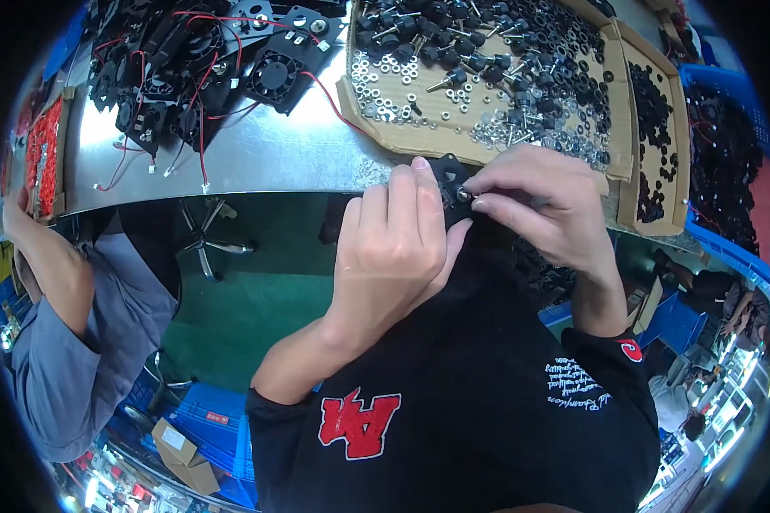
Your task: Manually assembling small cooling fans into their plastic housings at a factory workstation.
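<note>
My left hand (393, 231) grips a small black plate (446, 169) with cut-outs, just off the front edge of the bench. Its fingers cover much of the plate's left side. My right hand (549, 203) meets the plate from the other side, thumb and forefinger pinched at a small round metal part (464, 194) on its face. Whether that part is a nut or a shaft end cannot be made out. Right behind both hands lies a shallow cardboard tray (437, 98) of loose metal nuts (393, 79), washers and black knob-like parts with metal shafts (452, 79).
Black fan assemblies (274, 75) with red wires are heaped on the metal bench (257, 158) at the left. A narrower cardboard tray (659, 218) of small black rings and a blue crate (727, 244) stand right. A co-worker's arm (60, 265) reaches toward red parts (44, 162) far left.
</note>
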Demonstrator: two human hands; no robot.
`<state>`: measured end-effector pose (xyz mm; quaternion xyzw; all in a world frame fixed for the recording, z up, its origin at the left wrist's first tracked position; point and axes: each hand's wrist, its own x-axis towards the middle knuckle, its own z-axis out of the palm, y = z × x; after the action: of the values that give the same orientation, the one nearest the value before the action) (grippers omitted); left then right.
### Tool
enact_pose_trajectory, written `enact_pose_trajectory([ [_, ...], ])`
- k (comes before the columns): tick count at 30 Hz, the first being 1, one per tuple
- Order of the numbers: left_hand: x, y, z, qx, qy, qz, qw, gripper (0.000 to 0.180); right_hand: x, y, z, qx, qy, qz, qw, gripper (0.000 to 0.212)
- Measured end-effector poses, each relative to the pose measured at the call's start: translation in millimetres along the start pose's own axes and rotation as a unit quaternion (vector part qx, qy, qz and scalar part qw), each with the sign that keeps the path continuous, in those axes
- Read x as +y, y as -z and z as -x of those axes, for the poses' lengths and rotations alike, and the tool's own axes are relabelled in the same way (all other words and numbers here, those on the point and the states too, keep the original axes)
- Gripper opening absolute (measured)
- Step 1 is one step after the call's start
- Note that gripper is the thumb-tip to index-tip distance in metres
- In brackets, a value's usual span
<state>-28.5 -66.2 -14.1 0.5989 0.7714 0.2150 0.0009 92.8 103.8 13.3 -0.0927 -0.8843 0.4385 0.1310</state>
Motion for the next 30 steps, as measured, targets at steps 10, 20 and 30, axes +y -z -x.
enact_pose_trajectory([
  [10, -0.3, -1.7, -0.8, 0.005, -0.004, -0.003, 1.000, 0.064, 2.9, -5.6, 1.9, -0.001, 0.009, 0.019, 1.000, 0.018],
  [20, 0.0, -2.1, -0.5, 0.001, -0.004, -0.008, 1.000, 0.065, 0.7, -9.7, 5.5, 0.014, 0.003, 0.071, 0.997, 0.018],
  [30, 0.3, -2.6, -0.1, -0.006, 0.001, -0.006, 1.000, 0.067, 13.7, -6.6, 19.1, 0.026, 0.092, 0.111, 0.989, 0.040],
])
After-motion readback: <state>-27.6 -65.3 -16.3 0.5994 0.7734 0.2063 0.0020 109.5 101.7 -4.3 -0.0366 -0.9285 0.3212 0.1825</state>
